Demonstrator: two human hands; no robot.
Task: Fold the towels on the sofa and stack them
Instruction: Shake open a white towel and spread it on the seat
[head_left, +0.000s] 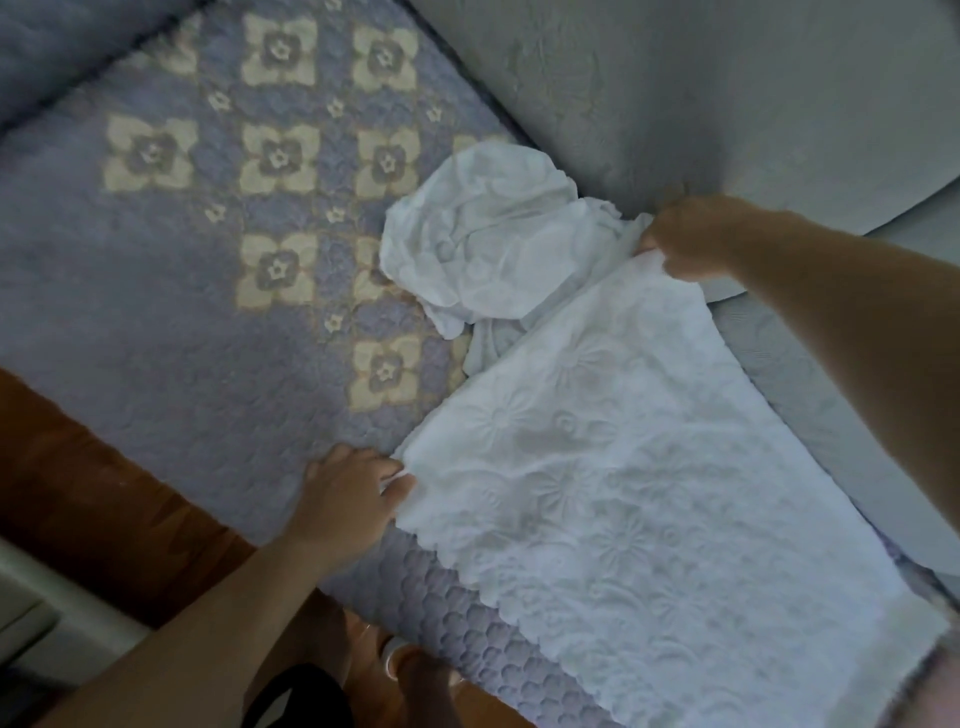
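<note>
Two white towels lie on the sofa seat. One, a flat towel (623, 493) with an embossed flower pattern and a scalloped edge, is spread out between the hands. The left hand (348, 499) pinches its near corner between thumb and curled fingers; the right hand (691, 239) grips the far corner, fingers closed round the cloth. Just beyond the right fingers, and touching the flat towel's far edge, sits a crumpled towel (478, 239) in a loose heap. Both rest on a quilted cover (208, 260), lavender with cream flower squares, which runs out past the left fingers. A grey back cushion (727, 93) rises behind the right hand. Below the left wrist, brown wooden floor (104, 493) shows beside the sofa's front edge.
</note>
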